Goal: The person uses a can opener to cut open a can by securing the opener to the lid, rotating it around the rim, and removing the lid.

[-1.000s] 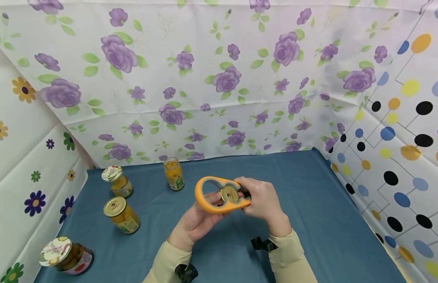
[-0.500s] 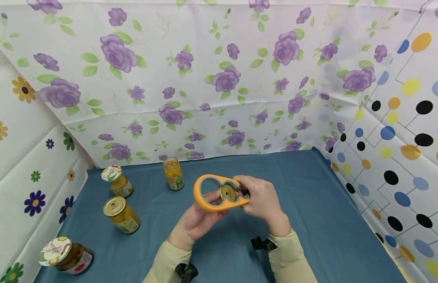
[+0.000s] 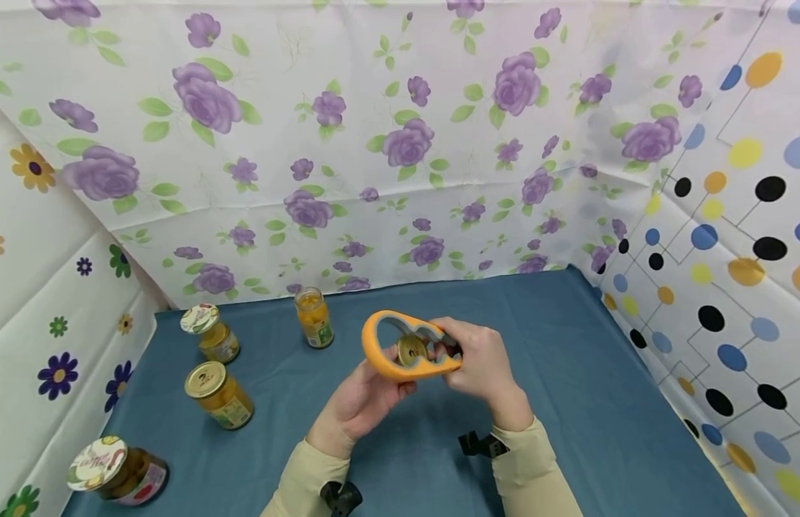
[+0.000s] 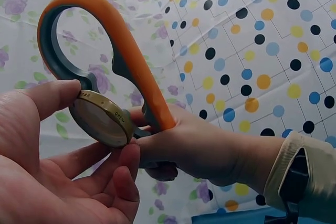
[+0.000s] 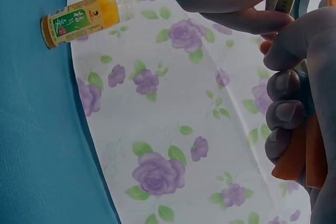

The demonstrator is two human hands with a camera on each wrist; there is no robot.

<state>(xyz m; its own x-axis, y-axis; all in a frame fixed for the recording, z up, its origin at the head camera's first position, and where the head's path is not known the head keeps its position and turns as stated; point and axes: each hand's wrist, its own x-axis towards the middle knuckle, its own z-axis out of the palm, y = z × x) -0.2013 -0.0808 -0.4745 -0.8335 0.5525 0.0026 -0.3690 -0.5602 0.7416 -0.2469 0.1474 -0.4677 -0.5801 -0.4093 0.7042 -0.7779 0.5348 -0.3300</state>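
Note:
My left hand (image 3: 361,402) pinches a round gold jar lid (image 3: 411,350) between thumb and fingers. In the left wrist view the lid (image 4: 102,119) is tilted, with its hollow underside partly showing. An orange jar opener (image 3: 393,372) with a grey toothed inner edge is gripped by its handle in my right hand (image 3: 482,359). The opener's frame surrounds the lid in the head view, up off the table. In the right wrist view my right fingers (image 5: 286,111) curl round the orange handle. A lidless glass jar (image 3: 314,317) of yellow fruit stands beyond the hands.
To the left stand a yellow jar with a gold lid (image 3: 220,396), a small jar with a patterned lid (image 3: 210,332) and a darker jar with a patterned lid (image 3: 118,470). Blue cloth (image 3: 600,431) covers the table, with printed sheets (image 3: 439,143) hung round it.
The opener has shifted slightly right and up, and its teeth now stand wider of the lid. The head view has turned a little. Both hands keep their holds.

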